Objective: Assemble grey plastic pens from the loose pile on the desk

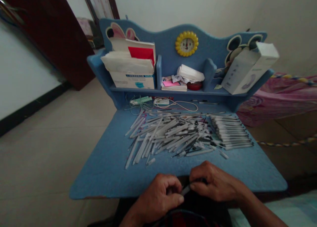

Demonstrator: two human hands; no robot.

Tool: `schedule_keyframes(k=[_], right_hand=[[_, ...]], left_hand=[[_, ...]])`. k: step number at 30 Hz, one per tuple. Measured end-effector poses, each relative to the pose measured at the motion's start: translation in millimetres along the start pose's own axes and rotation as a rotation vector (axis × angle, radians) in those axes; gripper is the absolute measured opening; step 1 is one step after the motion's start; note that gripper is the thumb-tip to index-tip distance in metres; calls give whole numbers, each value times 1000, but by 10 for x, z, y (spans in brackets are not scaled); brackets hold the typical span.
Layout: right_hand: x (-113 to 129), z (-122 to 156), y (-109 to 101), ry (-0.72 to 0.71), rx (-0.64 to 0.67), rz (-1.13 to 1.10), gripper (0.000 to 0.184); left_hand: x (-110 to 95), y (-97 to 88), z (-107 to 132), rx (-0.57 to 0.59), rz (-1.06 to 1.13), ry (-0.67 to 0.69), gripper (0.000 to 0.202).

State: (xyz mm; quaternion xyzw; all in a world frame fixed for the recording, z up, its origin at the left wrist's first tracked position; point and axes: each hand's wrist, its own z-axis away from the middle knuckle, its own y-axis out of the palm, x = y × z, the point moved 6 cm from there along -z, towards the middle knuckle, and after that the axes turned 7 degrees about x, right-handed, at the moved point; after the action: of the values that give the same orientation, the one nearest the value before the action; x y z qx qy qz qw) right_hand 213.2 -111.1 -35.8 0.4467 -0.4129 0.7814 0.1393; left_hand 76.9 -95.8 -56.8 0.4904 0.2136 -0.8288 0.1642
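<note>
At the desk's front edge, my left hand [162, 195] and my right hand [214, 182] are both closed on one pen [185, 190]. Its pale barrel shows in the gap between them, and a dark end appears by my right fingers. Most of the pen is hidden by the hands. Beyond them lies a loose heap of pen parts [168, 131], with whitish barrels, thin dark refills and small caps. A single cap [151, 161] rests at the near side of the heap. On the right, several pens [232, 132] with dark tips lie side by side in a row.
The blue desk [99, 174] has a raised shelf holding a box of papers [131, 76], a white roll [190, 72] and a tilted white box [250, 68]. A yellow flower clock [186, 44] is on the backboard. A looped cord [188, 106] lies under the shelf.
</note>
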Motion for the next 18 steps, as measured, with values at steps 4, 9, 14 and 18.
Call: schedule_keyframes(k=[4,9,14,18], right_hand=[[-67,-4,41,6,18,-79,36],[-41,35,-54,5,-105,-118,26],[-51,7,-28,7,-159,-114,31],[-64,7,-51,21,-216,-81,27]], left_hand=[[-30,-15,-1,-5,-48,-5,4],[-44,-70,-16,-35,-57,1,5],[-84,-93,-26,-45,-53,33,5],[-85,-101,-22,-59,-31,20,5]])
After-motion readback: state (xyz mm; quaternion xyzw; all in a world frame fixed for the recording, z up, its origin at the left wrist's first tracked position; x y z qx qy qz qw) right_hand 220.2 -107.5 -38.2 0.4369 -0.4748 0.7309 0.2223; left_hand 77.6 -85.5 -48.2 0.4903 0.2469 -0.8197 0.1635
